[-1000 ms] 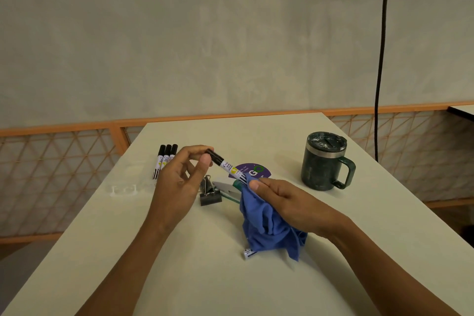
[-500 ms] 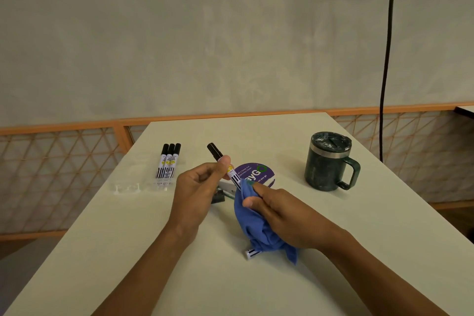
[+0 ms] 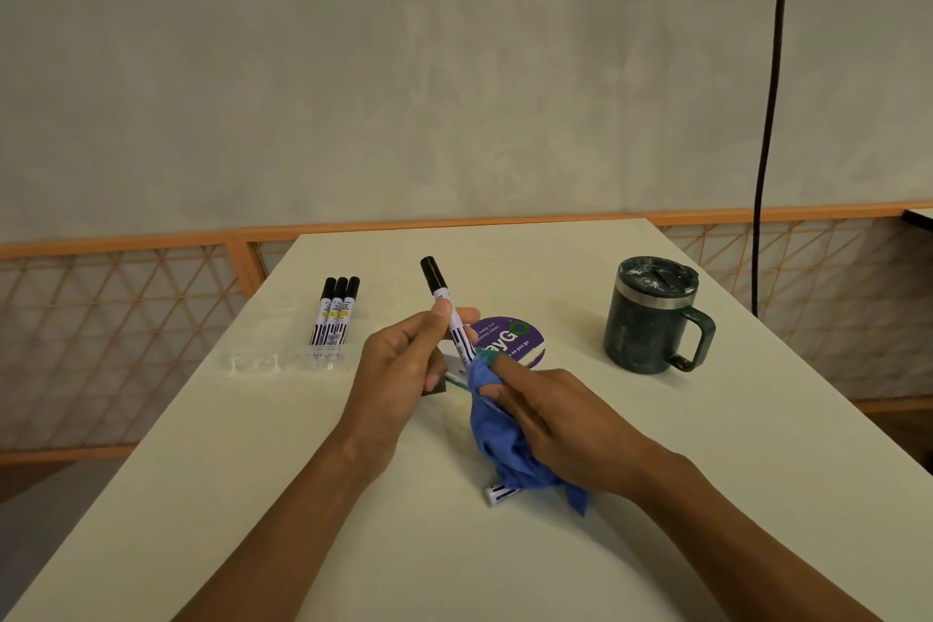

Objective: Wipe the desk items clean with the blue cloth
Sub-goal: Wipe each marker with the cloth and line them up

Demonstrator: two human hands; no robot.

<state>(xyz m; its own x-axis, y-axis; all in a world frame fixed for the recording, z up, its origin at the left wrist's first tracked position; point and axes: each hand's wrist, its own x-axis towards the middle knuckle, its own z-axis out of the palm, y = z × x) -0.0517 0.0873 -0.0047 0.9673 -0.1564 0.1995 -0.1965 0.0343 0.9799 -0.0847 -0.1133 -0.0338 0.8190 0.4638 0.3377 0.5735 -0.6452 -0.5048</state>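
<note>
My left hand (image 3: 404,364) pinches a white marker with a black cap (image 3: 444,301), held nearly upright with the cap pointing up and away. My right hand (image 3: 560,424) grips the blue cloth (image 3: 505,444), bunched around the marker's lower end. The cloth hangs down to the desk and covers most of another marker (image 3: 500,493), of which only the white end shows. Three more black-capped markers (image 3: 335,311) lie side by side at the back left.
A dark green lidded mug (image 3: 651,316) stands at the right. A round purple sticker (image 3: 510,338) lies behind my hands, and a black binder clip (image 3: 436,386) peeks out under my left hand. A clear plastic piece (image 3: 267,361) lies left. A black cable (image 3: 767,116) hangs at the right.
My left hand has tipped the marker from slanting low to nearly upright, cap raised. My right hand with the cloth has stayed at the marker's lower end.
</note>
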